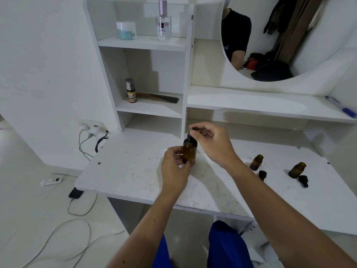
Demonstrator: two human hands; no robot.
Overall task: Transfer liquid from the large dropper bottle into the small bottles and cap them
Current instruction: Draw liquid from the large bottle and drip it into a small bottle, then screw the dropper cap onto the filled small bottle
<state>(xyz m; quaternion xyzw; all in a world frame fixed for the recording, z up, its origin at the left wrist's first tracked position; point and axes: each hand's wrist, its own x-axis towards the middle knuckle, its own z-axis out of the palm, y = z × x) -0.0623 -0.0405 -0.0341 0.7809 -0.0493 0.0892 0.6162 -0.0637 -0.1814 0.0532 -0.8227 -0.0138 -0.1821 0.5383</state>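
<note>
The large amber dropper bottle point(189, 150) stands upright on the white desk point(135, 171). My left hand point(174, 168) grips its lower body from the left. My right hand point(210, 141) pinches the black dropper cap point(192, 132) on top of its neck. Two small amber bottles stand uncapped to the right: one point(256, 162) nearer the middle, another point(297, 169) further right. A black cap point(262, 175) lies in front of the first, and a second black cap point(303, 180) lies by the other.
A shelf unit at the back holds a perfume bottle point(163, 21), a jar point(126, 30), a small spray can point(131, 90) and a comb point(160, 97). A pen point(341, 106) lies on the right ledge. A round mirror point(270, 35) hangs above. Cables and a phone point(75, 192) lie on the floor at left.
</note>
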